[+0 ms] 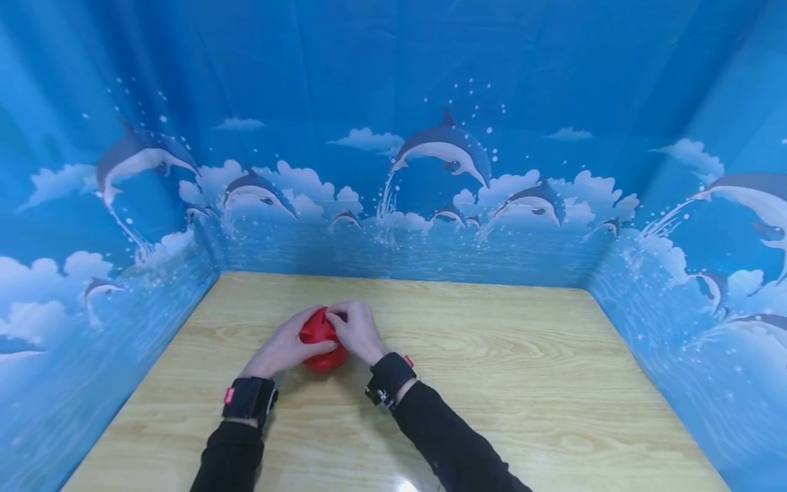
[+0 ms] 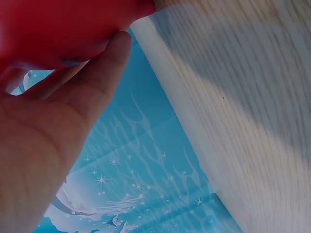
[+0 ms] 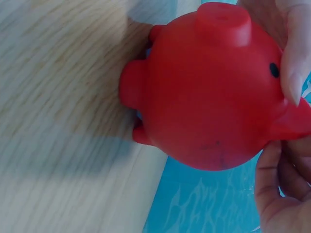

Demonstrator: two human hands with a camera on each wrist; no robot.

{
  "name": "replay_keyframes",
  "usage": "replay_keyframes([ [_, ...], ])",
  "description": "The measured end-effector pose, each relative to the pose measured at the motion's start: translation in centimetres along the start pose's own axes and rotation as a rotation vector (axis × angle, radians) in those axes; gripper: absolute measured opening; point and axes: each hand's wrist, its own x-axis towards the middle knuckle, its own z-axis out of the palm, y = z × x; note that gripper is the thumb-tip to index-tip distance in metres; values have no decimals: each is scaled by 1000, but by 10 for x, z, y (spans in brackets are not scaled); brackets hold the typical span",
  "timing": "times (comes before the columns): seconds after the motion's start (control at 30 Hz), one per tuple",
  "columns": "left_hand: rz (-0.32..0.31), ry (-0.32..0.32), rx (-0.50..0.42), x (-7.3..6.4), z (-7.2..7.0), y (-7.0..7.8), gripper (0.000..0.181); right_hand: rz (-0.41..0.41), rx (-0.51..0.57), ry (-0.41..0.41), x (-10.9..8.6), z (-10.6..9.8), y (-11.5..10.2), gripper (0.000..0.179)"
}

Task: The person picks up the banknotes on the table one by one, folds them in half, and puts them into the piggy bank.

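Note:
A red piggy bank [image 1: 323, 361] with a round snout [image 3: 226, 24] and small black eye is near the left side of the table. My left hand [image 1: 287, 347] holds it from the left, thumb across the front and fingers round the far side. From the right, my right hand [image 1: 358, 331] bends over the top, its fingertips right at the dark slot [image 1: 324, 317]. In the right wrist view these curled fingers meet beside the pig's ear [image 3: 291, 121]; what lies between them is hidden. The pig's feet [image 3: 132, 83] point towards the tabletop.
The light wood-grain table [image 1: 492, 369] reaches right and forward of my hands. A blue curtain [image 1: 369, 82] printed with dolphins and clouds stands along its back, left and right sides. Both wrists wear black straps [image 1: 393, 372].

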Motion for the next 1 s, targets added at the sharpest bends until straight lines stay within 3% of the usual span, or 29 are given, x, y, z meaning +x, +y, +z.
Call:
replay_keyframes([
  [0.37,-28,22,21,-4,-1,4,95,20,11,31,-9,-9,16,17],
  [0.6,-43,116,103,-7,-8,9,98,66,-49,32,-12,-17,28,22],
  [0.7,-28,170,138,-8,-10,12,91,59,-63,29,-14,-23,32,24],
  [1.0,104,341,240,-9,-4,23,48,97,-99,19,-28,-43,49,25],
])
